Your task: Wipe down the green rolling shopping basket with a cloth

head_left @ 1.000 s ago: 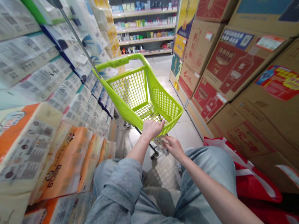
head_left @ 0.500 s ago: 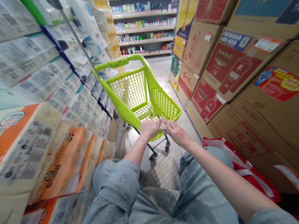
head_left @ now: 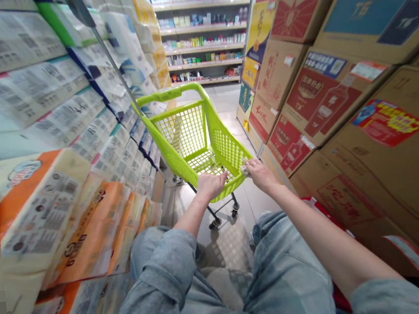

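Observation:
A lime-green shopping cart (head_left: pixel 180 145) with a lattice basket stands in front of my knees, its handle at the far side. My left hand (head_left: pixel 211 185) is closed at the middle of the basket's near rim, fingers curled over it. At the near right corner, my right hand (head_left: pixel 260 173) pinches a small crumpled whitish wipe (head_left: pixel 245 167) against the rim. My fingers cover part of the wipe, so its full shape is hidden. A grey pole (head_left: pixel 113 62) rises from the left of the cart's handle.
Stacked tissue packs (head_left: pixel 72 234) line the left side closely. Cardboard cartons (head_left: pixel 377 170) are piled on the right, with a red bag (head_left: pixel 322 210) low beside my leg. Shelves (head_left: pixel 204 44) of small bottles and boxes close off the aisle's far end.
My right hand has moved right with the wipe, away from my left hand to the basket's right corner. My left hand stays nearly in place. The view has shifted slightly.

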Action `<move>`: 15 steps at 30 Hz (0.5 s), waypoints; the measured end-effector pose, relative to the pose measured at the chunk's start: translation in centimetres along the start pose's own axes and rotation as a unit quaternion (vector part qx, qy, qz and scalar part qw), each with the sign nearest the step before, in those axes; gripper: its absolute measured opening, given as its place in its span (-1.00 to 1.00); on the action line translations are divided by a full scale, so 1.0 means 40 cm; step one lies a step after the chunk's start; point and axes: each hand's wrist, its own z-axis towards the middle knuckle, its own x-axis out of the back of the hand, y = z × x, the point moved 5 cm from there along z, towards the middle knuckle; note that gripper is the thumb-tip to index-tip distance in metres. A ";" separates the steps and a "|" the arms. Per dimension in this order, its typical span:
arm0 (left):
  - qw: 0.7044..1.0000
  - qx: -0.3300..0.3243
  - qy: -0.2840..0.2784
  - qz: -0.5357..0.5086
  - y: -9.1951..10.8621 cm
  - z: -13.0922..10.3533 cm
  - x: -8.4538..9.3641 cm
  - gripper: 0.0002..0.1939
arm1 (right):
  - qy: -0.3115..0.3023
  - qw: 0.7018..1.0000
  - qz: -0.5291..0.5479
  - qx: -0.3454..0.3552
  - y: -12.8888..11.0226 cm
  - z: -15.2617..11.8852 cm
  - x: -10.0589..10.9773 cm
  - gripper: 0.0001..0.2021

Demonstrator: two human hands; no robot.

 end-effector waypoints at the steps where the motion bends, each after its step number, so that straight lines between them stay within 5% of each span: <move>1: 1.000 -0.001 0.001 -0.002 0.001 0.000 -0.001 -0.32 | -0.006 1.000 0.005 0.007 -0.021 0.001 -0.001 -0.65; 10: 1.000 -0.016 0.024 0.011 0.008 -0.003 0.019 -0.52 | -0.007 0.999 0.020 0.048 -0.254 -0.024 -0.034 -0.72; 15: 0.999 -0.014 0.045 0.006 0.011 -0.003 0.021 -0.52 | 0.031 0.998 0.022 0.051 -0.267 -0.041 -0.033 -0.74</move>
